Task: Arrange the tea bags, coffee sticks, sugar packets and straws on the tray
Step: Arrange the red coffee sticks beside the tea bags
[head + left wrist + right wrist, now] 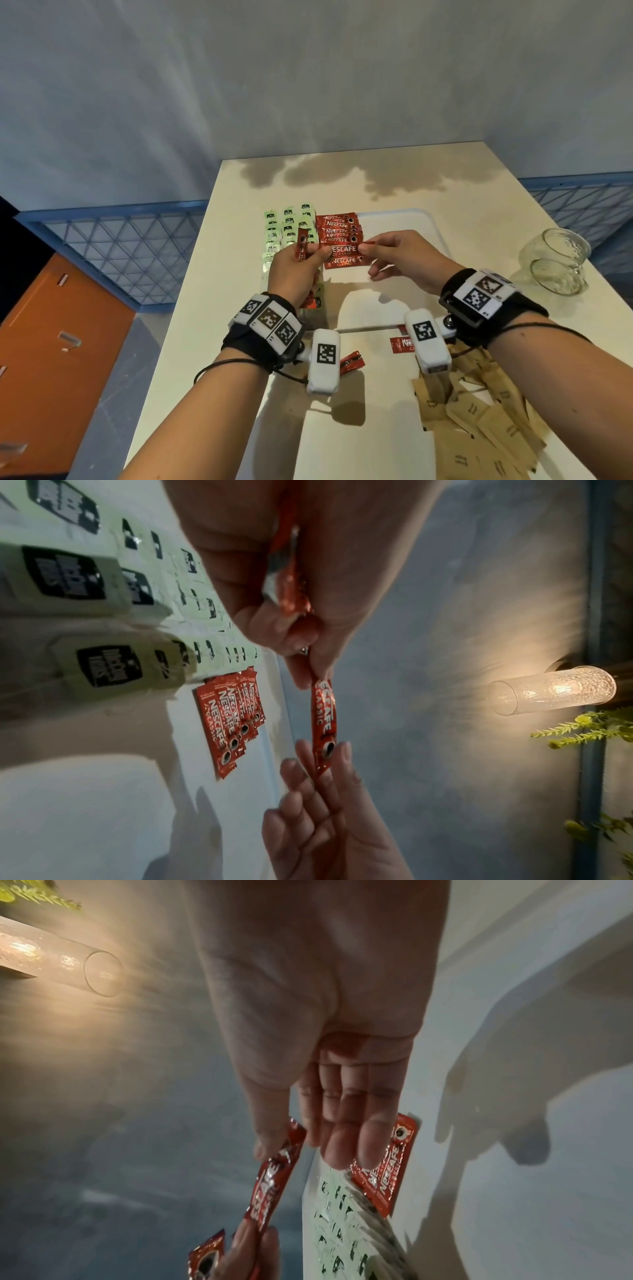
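A red coffee stick [342, 249] [323, 718] [270, 1180] hangs above the white tray [414, 226], held at both ends. My left hand [301, 267] [308, 642] pinches its left end and also grips a small bundle of coffee sticks [302, 245]. My right hand [394, 253] [308, 1139] pinches the right end between thumb and forefinger. On the tray, several red coffee sticks [339, 228] lie overlapped next to rows of green tea bags [287, 226]. Brown sugar packets [479, 428] lie heaped on the table at the near right. No straws show.
A glass jar [555, 265] lies on its side at the table's right edge. Two loose coffee sticks [352, 361] [399, 344] lie on the table just in front of the tray. A lit wall lamp [555, 693] glows beyond the table.
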{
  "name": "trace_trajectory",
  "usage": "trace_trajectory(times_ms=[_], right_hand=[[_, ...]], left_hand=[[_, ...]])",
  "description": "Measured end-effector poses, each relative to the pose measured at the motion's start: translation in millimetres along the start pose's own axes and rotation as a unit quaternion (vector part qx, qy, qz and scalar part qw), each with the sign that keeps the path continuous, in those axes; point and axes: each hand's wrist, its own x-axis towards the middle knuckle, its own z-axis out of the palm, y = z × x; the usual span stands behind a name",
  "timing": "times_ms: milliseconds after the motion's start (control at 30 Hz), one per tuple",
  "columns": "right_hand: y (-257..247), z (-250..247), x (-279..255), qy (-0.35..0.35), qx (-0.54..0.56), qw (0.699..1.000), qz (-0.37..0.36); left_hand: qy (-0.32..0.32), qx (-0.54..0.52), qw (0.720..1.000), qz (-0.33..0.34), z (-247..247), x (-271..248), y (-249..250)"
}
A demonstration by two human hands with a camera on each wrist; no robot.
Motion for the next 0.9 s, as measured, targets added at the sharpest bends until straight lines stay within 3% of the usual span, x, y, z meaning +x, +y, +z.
trace_trajectory(times_ms=[100,200,300,400,600,900], right_hand=[[3.7,-2.1,7.4,0.015,0.0,1.0,-0.005],[11.9,-10.7,8.4,-0.007,-0.021,0.999,0.05],[25.3,-19.4,9.7,-0.047,-0.076,0.986,0.144],[34.5,-15.7,13.5,-0.032,-0.097,0.978,0.183],[41.0,4.7,30.7,0.025,-0.028,0.984,0.176],[35.2,11.7,48.9,0.028,-0.062,0.982,0.176]], left_hand=[[-0.019,0.014,1.0,-0.003,1.3,1.9,1.1],[-0.017,0.003,0.999,-0.037,-3.9,7.4,3.3],[-0.021,-0.083,0.992,-0.095,-12.1,17.9,5.9],[-0.027,-0.168,0.98,-0.103,-17.6,24.6,10.2],[-0.013,-0.21,0.975,-0.073,-25.0,31.6,5.6],[0.009,-0.213,0.975,-0.062,-31.5,33.7,-3.8]])
